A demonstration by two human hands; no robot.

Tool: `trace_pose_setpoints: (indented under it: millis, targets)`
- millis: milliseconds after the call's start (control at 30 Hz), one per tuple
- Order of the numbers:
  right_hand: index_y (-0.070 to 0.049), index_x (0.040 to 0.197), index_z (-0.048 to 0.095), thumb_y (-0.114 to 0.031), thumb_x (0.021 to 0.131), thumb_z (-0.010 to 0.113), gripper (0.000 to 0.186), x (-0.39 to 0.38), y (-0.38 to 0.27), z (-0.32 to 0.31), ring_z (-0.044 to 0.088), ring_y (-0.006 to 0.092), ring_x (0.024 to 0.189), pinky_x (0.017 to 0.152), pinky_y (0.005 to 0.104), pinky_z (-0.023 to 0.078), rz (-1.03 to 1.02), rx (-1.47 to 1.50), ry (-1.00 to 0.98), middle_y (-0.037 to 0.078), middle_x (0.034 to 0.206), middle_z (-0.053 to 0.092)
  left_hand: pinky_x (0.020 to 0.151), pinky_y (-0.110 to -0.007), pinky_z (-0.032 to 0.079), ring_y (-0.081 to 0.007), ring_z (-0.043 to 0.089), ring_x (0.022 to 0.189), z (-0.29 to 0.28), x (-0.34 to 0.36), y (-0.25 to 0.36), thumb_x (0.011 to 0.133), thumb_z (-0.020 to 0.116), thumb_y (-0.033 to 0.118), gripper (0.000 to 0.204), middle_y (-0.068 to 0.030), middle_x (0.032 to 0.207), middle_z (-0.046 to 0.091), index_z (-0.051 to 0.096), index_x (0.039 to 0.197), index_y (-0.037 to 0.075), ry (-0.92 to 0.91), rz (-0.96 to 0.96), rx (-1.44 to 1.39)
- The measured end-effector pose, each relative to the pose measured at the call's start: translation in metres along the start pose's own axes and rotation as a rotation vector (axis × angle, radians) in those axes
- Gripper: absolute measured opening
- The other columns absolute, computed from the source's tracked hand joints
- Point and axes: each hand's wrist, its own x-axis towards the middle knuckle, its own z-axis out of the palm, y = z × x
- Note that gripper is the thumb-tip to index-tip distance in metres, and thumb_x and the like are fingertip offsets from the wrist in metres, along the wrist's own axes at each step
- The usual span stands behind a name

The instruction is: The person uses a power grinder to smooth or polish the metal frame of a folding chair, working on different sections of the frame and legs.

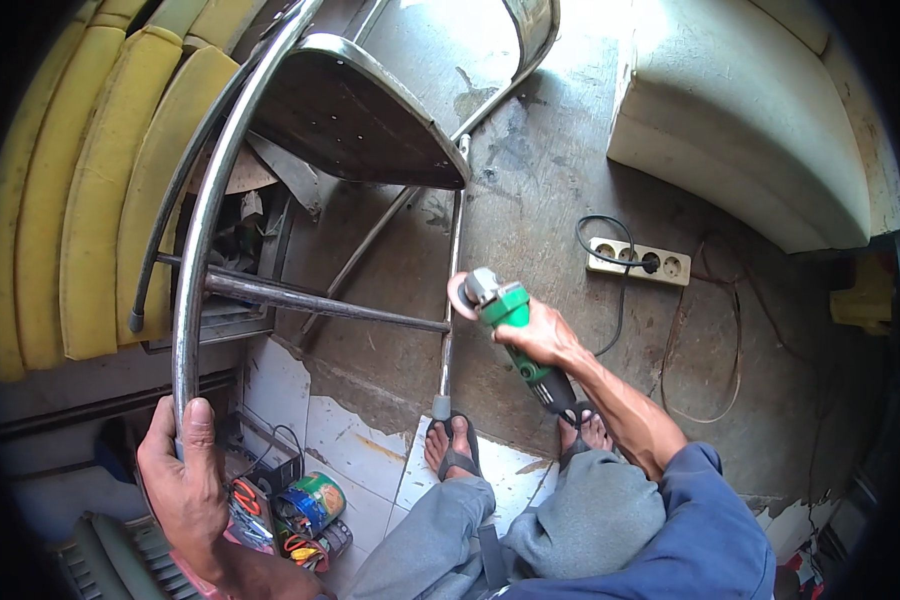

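A metal folding chair frame (pixel 208 220) stands tilted in front of me, its dark seat pan (pixel 365 115) at the top. My left hand (pixel 188 475) is wrapped round the lower end of its near left tube. In my right hand (pixel 542 335) is a green and black angle grinder (pixel 511 302), gripped round its body. The grinder's reddish disc (pixel 460 294) is right beside the thin upright leg (pixel 453 270) of the chair; I cannot tell whether they touch. A crossbar (pixel 320 304) joins the two tubes. A grey cap (pixel 441 407) covers the leg's foot beside my left sandal.
Yellow cushions (pixel 100 200) are stacked at the left. A pale upholstered seat (pixel 740 120) stands at the far right, near a white power strip (pixel 638 262) with a black plug and loose cable. At lower left are a colourful can (pixel 313 502) and several tools. Broken white tiles (pixel 355 440) edge the concrete.
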Motion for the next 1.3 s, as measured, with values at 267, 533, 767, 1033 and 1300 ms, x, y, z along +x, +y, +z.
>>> trace_pose_setpoints:
  millis: [267,533,767,1033,1300]
  targets:
    - [0.001,0.118,0.069,-0.052,0.071,0.078,0.072,0.030,-0.009,-0.021,0.075,0.0345,0.097,0.087,0.0441,0.057,0.109,0.069,-0.030,0.022,0.102,0.076,0.046,-0.023,0.022,-0.0001,0.032,0.052,0.004,0.000,0.006,0.108,0.064,0.035,0.036,0.0100,0.062,0.036,0.055,0.088,0.007,0.010,-0.013,-0.040]
    - [0.002,0.120,0.069,-0.052,0.070,0.078,0.074,0.042,-0.025,-0.015,0.074,0.0366,0.099,0.090,0.0449,0.057,0.088,0.059,-0.024,0.024,0.105,0.076,0.046,-0.023,0.022,0.0001,0.031,0.053,0.004,-0.003,0.004,0.108,0.064,0.035,0.036,0.0098,0.063,0.037,0.055,0.088,0.006,0.027,-0.007,-0.013]
    - [0.000,0.119,0.072,-0.054,0.068,0.077,0.074,0.019,-0.019,-0.026,0.074,0.0370,0.103,0.091,0.0433,0.057,0.034,-0.043,-0.129,0.025,0.109,0.075,0.047,-0.024,0.022,-0.0004,0.032,0.053,0.003,0.000,-0.001,0.108,0.064,0.035,0.035,0.0096,0.063,0.037,0.058,0.092,0.005,0.003,-0.018,-0.008]
    - [0.003,0.107,0.075,-0.053,0.072,0.075,0.066,0.062,-0.062,-0.057,0.076,0.0395,0.096,0.086,0.0463,0.059,0.067,-0.235,-0.068,0.026,0.100,0.077,0.049,-0.025,0.025,-0.0019,0.034,0.056,-0.003,-0.001,0.002,0.107,0.066,0.036,0.036,0.0084,0.064,0.040,0.062,0.096,0.003,-0.005,-0.032,0.039]
    - [0.011,0.120,0.059,-0.052,0.075,0.073,0.079,0.043,-0.088,-0.050,0.074,0.0454,0.094,0.088,0.0502,0.057,-0.083,-0.488,-0.054,0.032,0.098,0.074,0.049,-0.025,0.025,-0.0016,0.036,0.056,0.007,-0.009,-0.002,0.108,0.064,0.033,0.035,0.0075,0.064,0.043,0.060,0.092,0.002,0.006,-0.013,-0.025]
